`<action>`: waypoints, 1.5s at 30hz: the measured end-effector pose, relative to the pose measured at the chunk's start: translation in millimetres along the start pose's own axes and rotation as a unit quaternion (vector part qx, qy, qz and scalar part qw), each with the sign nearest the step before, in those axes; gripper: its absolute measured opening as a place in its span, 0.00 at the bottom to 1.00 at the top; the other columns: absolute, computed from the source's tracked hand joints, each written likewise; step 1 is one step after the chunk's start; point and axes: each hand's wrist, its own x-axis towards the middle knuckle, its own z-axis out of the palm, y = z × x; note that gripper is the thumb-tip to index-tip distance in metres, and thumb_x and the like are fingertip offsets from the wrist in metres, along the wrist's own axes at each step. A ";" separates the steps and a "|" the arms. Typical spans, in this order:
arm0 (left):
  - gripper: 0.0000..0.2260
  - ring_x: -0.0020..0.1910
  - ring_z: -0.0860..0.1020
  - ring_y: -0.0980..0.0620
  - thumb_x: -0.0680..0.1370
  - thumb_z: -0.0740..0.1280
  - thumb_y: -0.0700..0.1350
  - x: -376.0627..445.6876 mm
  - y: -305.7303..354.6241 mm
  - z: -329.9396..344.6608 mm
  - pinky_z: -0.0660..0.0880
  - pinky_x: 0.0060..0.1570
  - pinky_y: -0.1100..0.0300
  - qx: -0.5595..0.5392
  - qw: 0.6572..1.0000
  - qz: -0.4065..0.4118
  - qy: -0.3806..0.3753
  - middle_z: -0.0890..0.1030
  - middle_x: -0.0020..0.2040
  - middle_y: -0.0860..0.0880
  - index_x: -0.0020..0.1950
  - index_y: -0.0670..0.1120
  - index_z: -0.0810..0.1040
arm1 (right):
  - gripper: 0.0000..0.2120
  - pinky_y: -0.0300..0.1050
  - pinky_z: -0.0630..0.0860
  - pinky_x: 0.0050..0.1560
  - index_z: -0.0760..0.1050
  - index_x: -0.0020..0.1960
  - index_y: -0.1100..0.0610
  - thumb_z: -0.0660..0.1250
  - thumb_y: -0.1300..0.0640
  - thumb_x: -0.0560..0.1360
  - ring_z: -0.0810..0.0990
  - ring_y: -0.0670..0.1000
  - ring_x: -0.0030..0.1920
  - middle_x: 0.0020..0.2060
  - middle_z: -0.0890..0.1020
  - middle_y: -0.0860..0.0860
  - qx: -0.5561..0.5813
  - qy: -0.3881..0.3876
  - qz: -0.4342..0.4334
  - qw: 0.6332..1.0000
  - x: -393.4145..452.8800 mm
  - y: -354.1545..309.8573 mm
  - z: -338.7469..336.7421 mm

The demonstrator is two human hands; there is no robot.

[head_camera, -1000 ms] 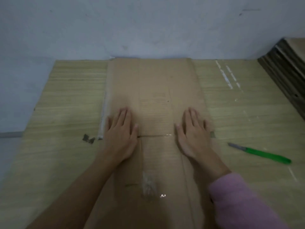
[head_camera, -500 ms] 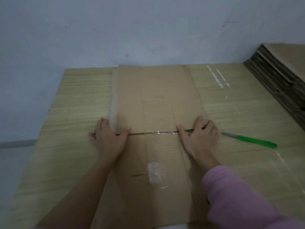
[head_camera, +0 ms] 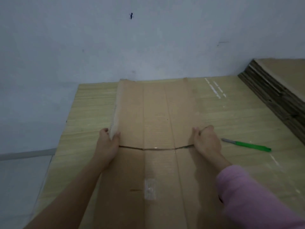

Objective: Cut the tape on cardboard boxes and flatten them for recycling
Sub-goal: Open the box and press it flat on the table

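Both hands on the flattened box point(head_camera: 155, 129): left hand point(head_camera: 108, 142) grips its left edge, right hand point(head_camera: 208, 141) its right. Green cutter point(head_camera: 247, 144) lies just beside, cardboard stack point(head_camera: 277, 90) far right.

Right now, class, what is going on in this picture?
A person is flattening a cardboard box on a wooden floor. The left hand and right hand each grip a side edge of it. A green knife lies untouched to its right, near a stack of flattened boxes.
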 end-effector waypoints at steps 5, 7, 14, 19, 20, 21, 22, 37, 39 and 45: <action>0.14 0.58 0.74 0.38 0.80 0.59 0.40 -10.3 34.5 8.3 0.66 0.51 0.54 0.070 0.993 0.091 0.014 0.76 0.59 0.34 0.64 0.35 0.72 | 0.17 0.53 0.71 0.50 0.67 0.55 0.66 0.57 0.51 0.80 0.76 0.66 0.55 0.52 0.78 0.68 0.004 0.064 -0.009 0.998 -9.0 7.9 -42.3; 0.12 0.55 0.75 0.38 0.80 0.60 0.40 -15.0 57.8 21.3 0.68 0.50 0.54 0.054 0.992 0.110 0.005 0.78 0.56 0.35 0.61 0.36 0.74 | 0.17 0.53 0.70 0.50 0.68 0.55 0.66 0.57 0.51 0.80 0.77 0.66 0.54 0.52 0.78 0.68 0.004 0.092 0.006 0.996 -5.4 18.5 -69.9; 0.13 0.55 0.76 0.39 0.79 0.61 0.39 -39.3 161.6 97.6 0.70 0.53 0.53 -0.008 0.981 0.188 -0.049 0.79 0.56 0.36 0.61 0.35 0.75 | 0.19 0.54 0.70 0.52 0.69 0.56 0.66 0.57 0.49 0.80 0.76 0.67 0.56 0.54 0.77 0.68 0.001 0.177 0.038 0.984 31.8 73.4 -175.3; 0.14 0.55 0.77 0.41 0.79 0.61 0.40 -73.0 234.4 176.9 0.70 0.52 0.55 -0.042 0.971 0.224 -0.073 0.79 0.57 0.37 0.62 0.36 0.75 | 0.21 0.55 0.71 0.52 0.71 0.55 0.68 0.59 0.48 0.79 0.76 0.66 0.54 0.52 0.78 0.68 0.017 0.228 0.044 0.973 88.0 141.8 -243.7; 0.14 0.55 0.77 0.41 0.80 0.60 0.41 -81.3 248.5 195.9 0.70 0.51 0.55 -0.047 0.970 0.224 -0.078 0.79 0.57 0.38 0.62 0.37 0.75 | 0.21 0.54 0.71 0.52 0.71 0.54 0.69 0.59 0.49 0.79 0.76 0.66 0.53 0.51 0.78 0.69 0.007 0.235 0.041 0.971 99.3 156.2 -260.0; 0.13 0.55 0.77 0.41 0.80 0.60 0.41 -90.4 262.1 215.3 0.70 0.51 0.56 -0.052 0.970 0.222 -0.083 0.79 0.57 0.38 0.62 0.37 0.75 | 0.21 0.54 0.71 0.51 0.72 0.54 0.69 0.59 0.49 0.79 0.76 0.66 0.53 0.51 0.78 0.69 -0.007 0.240 0.036 0.970 110.4 170.7 -277.1; 0.13 0.55 0.77 0.41 0.80 0.60 0.41 -99.4 276.3 234.3 0.70 0.49 0.56 -0.057 0.970 0.221 -0.085 0.79 0.57 0.38 0.61 0.36 0.74 | 0.21 0.54 0.71 0.51 0.71 0.54 0.69 0.59 0.49 0.79 0.77 0.66 0.53 0.51 0.78 0.69 -0.015 0.243 0.025 0.969 122.8 185.0 -294.6; 0.08 0.48 0.75 0.45 0.78 0.61 0.40 -172.5 381.0 462.7 0.66 0.42 0.58 -0.059 0.982 0.143 -0.111 0.77 0.50 0.45 0.56 0.43 0.68 | 0.16 0.54 0.71 0.48 0.64 0.45 0.61 0.58 0.47 0.79 0.77 0.67 0.50 0.47 0.78 0.69 -0.062 0.172 -0.052 0.982 324.1 365.2 -412.2; 0.08 0.46 0.76 0.44 0.78 0.61 0.39 -169.5 380.9 482.8 0.67 0.42 0.57 -0.076 0.983 0.131 -0.104 0.77 0.50 0.45 0.56 0.44 0.68 | 0.16 0.54 0.71 0.46 0.64 0.45 0.61 0.58 0.47 0.79 0.77 0.67 0.49 0.46 0.78 0.69 -0.051 0.158 -0.064 0.984 347.6 375.3 -408.8; 0.07 0.47 0.76 0.44 0.77 0.63 0.40 -153.4 383.6 529.2 0.67 0.42 0.56 -0.110 0.992 0.041 -0.052 0.79 0.48 0.43 0.54 0.42 0.74 | 0.17 0.53 0.70 0.44 0.67 0.46 0.63 0.60 0.47 0.78 0.77 0.67 0.47 0.43 0.78 0.68 0.004 0.111 -0.106 0.988 419.3 392.1 -393.7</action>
